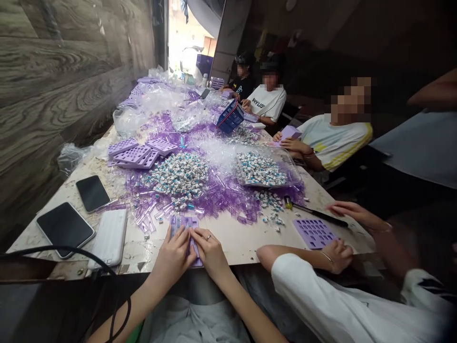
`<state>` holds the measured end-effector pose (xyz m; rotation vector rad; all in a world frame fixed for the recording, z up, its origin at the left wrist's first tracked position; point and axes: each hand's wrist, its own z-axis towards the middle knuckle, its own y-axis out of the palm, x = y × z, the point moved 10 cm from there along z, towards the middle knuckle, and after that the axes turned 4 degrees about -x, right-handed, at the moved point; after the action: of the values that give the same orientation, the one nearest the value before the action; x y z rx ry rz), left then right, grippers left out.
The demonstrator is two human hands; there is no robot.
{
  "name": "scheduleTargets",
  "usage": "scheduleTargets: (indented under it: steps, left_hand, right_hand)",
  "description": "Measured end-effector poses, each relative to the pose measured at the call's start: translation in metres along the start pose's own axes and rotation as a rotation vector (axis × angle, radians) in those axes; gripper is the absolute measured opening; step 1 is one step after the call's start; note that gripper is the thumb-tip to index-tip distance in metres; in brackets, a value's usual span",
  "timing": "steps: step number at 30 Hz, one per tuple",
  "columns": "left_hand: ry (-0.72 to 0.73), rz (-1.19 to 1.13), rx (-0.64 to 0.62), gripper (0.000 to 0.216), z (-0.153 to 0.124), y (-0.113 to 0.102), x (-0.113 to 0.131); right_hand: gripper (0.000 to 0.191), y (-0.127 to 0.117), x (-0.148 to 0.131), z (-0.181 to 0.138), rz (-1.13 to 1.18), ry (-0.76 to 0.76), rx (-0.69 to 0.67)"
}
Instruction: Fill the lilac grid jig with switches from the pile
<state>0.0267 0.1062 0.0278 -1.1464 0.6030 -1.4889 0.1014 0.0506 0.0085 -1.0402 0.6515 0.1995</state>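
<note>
A purple slotted foam tray lies at the table's front edge, directly under both of my hands. My left hand rests over the tray's left part, its fingers bent and closed against it. From the right, my right hand, with a ring on one finger, meets it over the tray's middle. The right fingertips are pressed together, and whatever is between them is hidden. Some clear pieces seem to sit in the tray's upper slots. Beyond it lie a heap of small white-and-blue parts and scattered clear purple tubes.
Two phones and a white power bank lie left, near a black cable. Stacked purple trays stand behind. A clear bin holds more parts. At right, a co-worker's arms flank another tray and a black-handled tool.
</note>
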Motion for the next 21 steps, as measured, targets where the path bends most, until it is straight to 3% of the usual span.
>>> scheduleTargets:
  steps: [8, 13, 17, 21]
  left_hand:
    - [-0.069, -0.175, 0.012, 0.037, -0.006, 0.001, -0.020]
    - [-0.181, -0.234, 0.083, 0.038, -0.011, -0.007, -0.029]
    - [-0.348, -0.092, 0.178, 0.061, -0.014, -0.014, -0.038]
    - [-0.329, -0.034, 0.124, 0.067, -0.011, -0.006, -0.031]
  right_hand:
    - [0.037, -0.011, -0.003, 0.011, 0.111, 0.067, 0.028]
    - [0.029, -0.023, 0.018, -0.001, 0.311, 0.240, 0.239]
    - [0.039, -0.013, 0.036, -0.007, 0.395, 0.378, 0.309]
    - [0.055, -0.001, 0.044, -0.002, 0.410, 0.431, 0.297]
